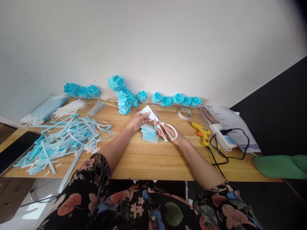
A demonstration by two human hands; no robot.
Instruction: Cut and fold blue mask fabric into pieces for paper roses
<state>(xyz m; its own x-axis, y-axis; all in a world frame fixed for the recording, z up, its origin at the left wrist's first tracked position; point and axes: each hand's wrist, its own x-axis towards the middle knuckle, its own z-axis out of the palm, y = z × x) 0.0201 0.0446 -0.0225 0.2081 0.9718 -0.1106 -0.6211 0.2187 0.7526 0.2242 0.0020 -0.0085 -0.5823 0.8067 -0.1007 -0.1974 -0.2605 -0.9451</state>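
Got a whitish piece (148, 111) pinched in the left hand (139, 120), scissors (159, 121) in the right hand (169, 131). Got a messy heap of blue strips (69, 137) off left, blue flowers (124, 103) by the wall (153, 48), yellow glue gun (203, 131) over right.

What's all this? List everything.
Flowers: at least twelve, blue, back
Strips: one pile, blue-white, left
Masks: one stack, blue, left
Cords: one bundle, white, left
Wires: one bundle, grey, left
Phone: one, black, left
Cut pieces: one stack, blue-white, centre
Piece: one, whitish, left hand
Scissors: one, white, right hand
Tape: one roll, white, right
Glue gun: one, yellow, right
Power strip: one, white, right
Papers: some, white, right
Cables: some, black, right
Object: one, green, right
Table: one, brown, centre
Hands: two, bare, centre
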